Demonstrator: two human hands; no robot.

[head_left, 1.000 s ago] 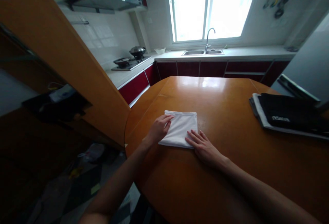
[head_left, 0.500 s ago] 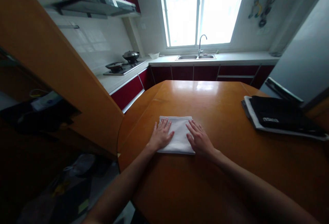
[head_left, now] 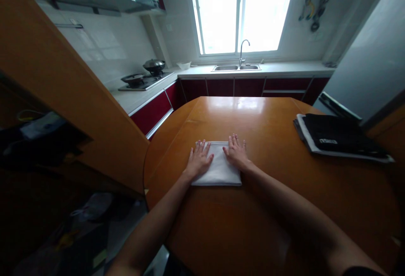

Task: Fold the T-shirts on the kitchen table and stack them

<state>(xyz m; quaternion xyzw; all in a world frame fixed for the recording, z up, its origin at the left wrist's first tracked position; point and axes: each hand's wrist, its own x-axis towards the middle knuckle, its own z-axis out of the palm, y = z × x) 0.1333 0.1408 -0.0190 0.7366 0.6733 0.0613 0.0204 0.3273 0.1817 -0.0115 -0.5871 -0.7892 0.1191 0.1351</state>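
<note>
A folded white cloth (head_left: 218, 174) lies flat in front of me on the wooden table (head_left: 228, 225). Spread over its left side is my left hand (head_left: 199, 158), palm down with the fingers apart. My right hand (head_left: 236, 152) rests on the upper right corner, also flat and open, its fingertips reaching past the far edge. Both palms hide parts of the cloth's sides. Whether the cloth is a garment, I cannot tell.
Folded dark and white clothes (head_left: 335, 134) are stacked at the table's right. Behind the table run a counter with a sink (head_left: 236, 68) and a stove with a lidded pan (head_left: 154, 65). A wooden partition (head_left: 79, 65) rises at left, a fridge (head_left: 357, 60) at right.
My right hand has slid away from me to the far right corner, its fingers now pointing forward. My left hand stays on the left side. The whole view has shifted slightly.
</note>
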